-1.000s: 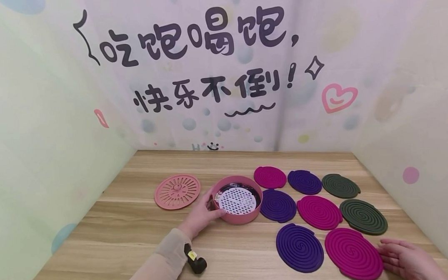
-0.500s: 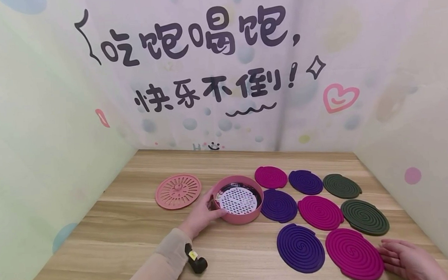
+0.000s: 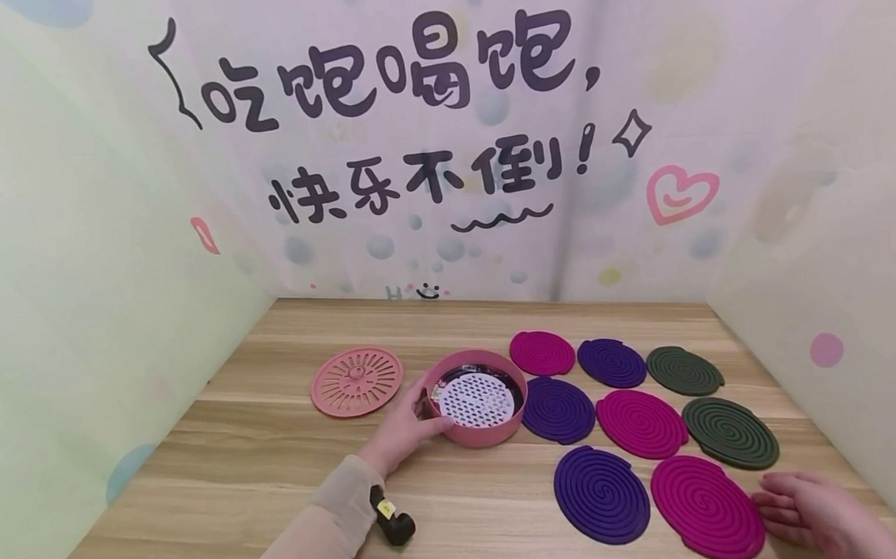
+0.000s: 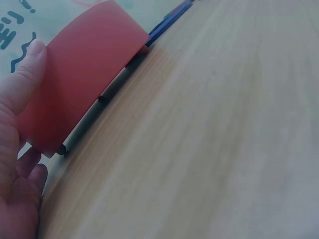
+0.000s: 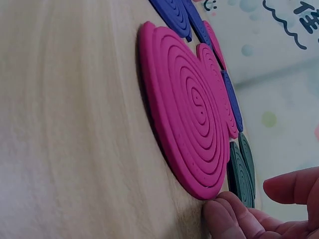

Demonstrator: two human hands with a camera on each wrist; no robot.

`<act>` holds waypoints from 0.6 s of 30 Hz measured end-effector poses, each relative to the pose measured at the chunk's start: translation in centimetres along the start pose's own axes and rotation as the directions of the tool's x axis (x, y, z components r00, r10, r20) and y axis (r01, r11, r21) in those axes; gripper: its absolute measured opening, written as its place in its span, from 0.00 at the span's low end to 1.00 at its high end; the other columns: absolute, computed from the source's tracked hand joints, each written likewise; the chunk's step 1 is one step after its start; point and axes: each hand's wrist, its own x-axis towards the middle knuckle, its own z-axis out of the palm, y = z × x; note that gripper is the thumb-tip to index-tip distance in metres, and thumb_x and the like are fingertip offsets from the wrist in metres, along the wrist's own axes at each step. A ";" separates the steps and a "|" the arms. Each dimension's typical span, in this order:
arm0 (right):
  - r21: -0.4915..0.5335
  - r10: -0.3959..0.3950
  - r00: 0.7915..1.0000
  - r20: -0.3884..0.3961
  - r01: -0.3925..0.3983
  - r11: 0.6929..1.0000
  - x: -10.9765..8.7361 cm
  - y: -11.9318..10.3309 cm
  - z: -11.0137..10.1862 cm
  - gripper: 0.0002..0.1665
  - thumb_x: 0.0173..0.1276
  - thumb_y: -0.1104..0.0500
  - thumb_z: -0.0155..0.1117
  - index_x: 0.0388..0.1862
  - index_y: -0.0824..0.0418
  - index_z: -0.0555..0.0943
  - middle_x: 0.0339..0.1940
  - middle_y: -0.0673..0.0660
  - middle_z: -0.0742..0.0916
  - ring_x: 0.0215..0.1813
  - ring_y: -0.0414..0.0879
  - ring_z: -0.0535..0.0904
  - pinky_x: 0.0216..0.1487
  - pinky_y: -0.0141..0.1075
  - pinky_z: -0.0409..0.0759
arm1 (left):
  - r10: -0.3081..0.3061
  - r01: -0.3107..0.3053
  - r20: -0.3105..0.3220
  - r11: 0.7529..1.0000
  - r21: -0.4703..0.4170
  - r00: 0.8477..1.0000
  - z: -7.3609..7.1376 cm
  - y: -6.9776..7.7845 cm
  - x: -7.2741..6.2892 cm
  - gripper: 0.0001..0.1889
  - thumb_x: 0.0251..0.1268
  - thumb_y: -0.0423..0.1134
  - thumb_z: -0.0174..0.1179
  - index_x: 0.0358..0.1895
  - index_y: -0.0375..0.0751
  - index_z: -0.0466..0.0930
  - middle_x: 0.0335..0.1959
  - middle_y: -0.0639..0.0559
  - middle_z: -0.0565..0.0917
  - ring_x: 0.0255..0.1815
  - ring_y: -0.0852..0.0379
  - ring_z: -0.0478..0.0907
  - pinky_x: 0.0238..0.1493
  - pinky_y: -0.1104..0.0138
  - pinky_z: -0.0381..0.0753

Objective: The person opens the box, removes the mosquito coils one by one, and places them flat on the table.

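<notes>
My left hand point(image 3: 408, 427) grips the left side of a round pink mosquito-coil holder point(image 3: 479, 436). Its thumb lies along the outer wall, as the left wrist view also shows on the holder's wall point(image 4: 89, 69). Inside sits a white perforated disc point(image 3: 474, 402) above a dark, shiny bottom. At the lower right, my right hand point(image 3: 814, 509) is beside the nearest magenta mosquito coil point(image 3: 707, 508). In the right wrist view its fingertips point(image 5: 219, 216) are at the edge of that coil point(image 5: 192, 114), with the thumb held apart and nothing pinched.
A slotted pink lid point(image 3: 357, 382) lies left of the holder. More flat coils lie right of it: purple point(image 3: 602, 495), magenta point(image 3: 640, 423) and green point(image 3: 729, 432), close together in rows. Fabric walls point(image 3: 813, 213) with printed lettering enclose the wooden table point(image 3: 224, 489) on three sides.
My left hand and the holder stay in place. The right hand shifts very slightly at the magenta coil's edge, and that coil's right edge moves a touch left.
</notes>
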 end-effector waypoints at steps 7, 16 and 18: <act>-0.066 -0.007 1.000 -0.016 0.006 0.998 -0.5 -0.4 0.3 0.18 0.77 0.62 0.40 0.48 0.81 0.65 0.32 0.55 0.85 0.37 0.47 0.83 0.43 0.45 0.84 | -0.002 0.002 -0.004 1.000 0.011 1.000 0.1 0.2 -0.2 0.48 0.54 0.43 0.72 0.76 0.53 0.52 0.75 0.47 0.58 0.74 0.45 0.55 0.71 0.51 0.55; -0.380 -0.196 0.980 -0.023 0.172 0.909 -1.5 -3.0 2.5 0.34 0.79 0.55 0.41 0.65 0.85 0.51 0.44 0.54 0.84 0.40 0.39 0.81 0.42 0.36 0.82 | -0.018 0.018 0.000 1.000 -0.007 1.000 0.0 0.3 -0.2 0.51 0.53 0.44 0.72 0.77 0.47 0.48 0.76 0.44 0.56 0.74 0.43 0.54 0.71 0.51 0.54; -0.426 -0.261 0.965 -0.016 0.229 0.875 -1.8 -3.7 3.8 0.35 0.79 0.53 0.43 0.67 0.83 0.52 0.49 0.59 0.83 0.41 0.36 0.79 0.43 0.34 0.81 | -0.030 0.030 0.002 0.999 -0.014 1.000 0.0 0.3 -0.2 0.51 0.55 0.45 0.71 0.78 0.47 0.46 0.76 0.44 0.55 0.75 0.43 0.53 0.71 0.51 0.54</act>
